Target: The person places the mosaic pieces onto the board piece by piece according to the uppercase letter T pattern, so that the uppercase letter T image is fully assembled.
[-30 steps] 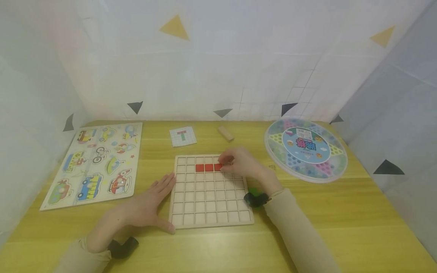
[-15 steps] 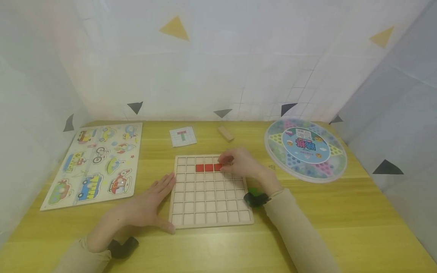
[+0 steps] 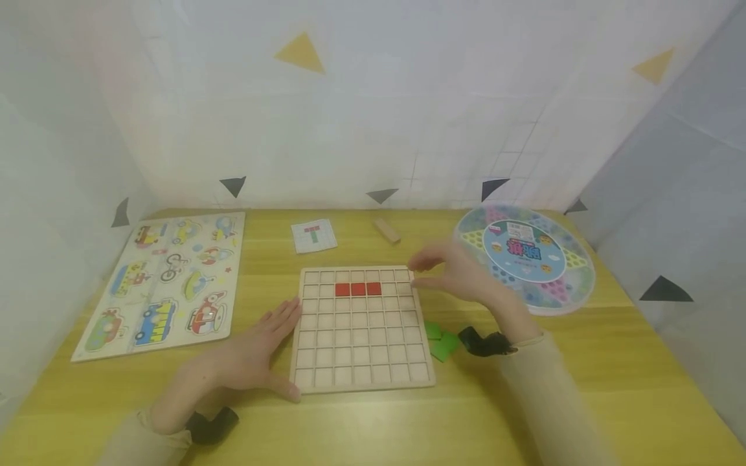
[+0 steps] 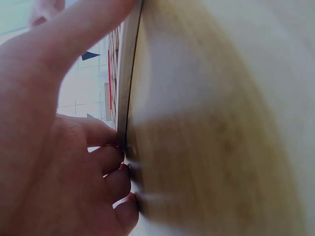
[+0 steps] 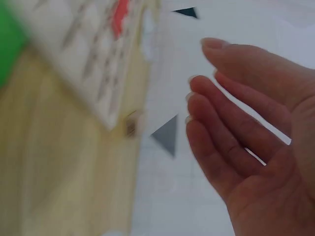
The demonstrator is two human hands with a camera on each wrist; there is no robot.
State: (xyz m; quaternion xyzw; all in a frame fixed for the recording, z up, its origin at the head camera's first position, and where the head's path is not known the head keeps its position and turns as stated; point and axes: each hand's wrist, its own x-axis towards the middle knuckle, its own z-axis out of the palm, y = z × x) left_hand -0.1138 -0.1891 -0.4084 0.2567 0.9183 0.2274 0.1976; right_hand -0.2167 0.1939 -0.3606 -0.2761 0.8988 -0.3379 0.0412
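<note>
A wooden grid board lies at the middle of the table, with three red square tiles side by side in its second row from the back. My left hand rests along the board's left edge, fingers and thumb spread; the left wrist view shows its fingertips touching that edge. Near the back right corner of the board, my right hand hovers with thumb and fingers apart and nothing between them, as the right wrist view confirms. Several green square tiles lie on the table against the board's right side.
A small card with a red and green T pattern lies behind the board, beside a small wooden block. To the left is a vehicle picture puzzle. A round Chinese checkers set lies at the back right. Walls enclose the table.
My right hand has let go of the rightmost red tile and moved right, off the row, uncovering the green tiles. The left hand stays at the board's edge.
</note>
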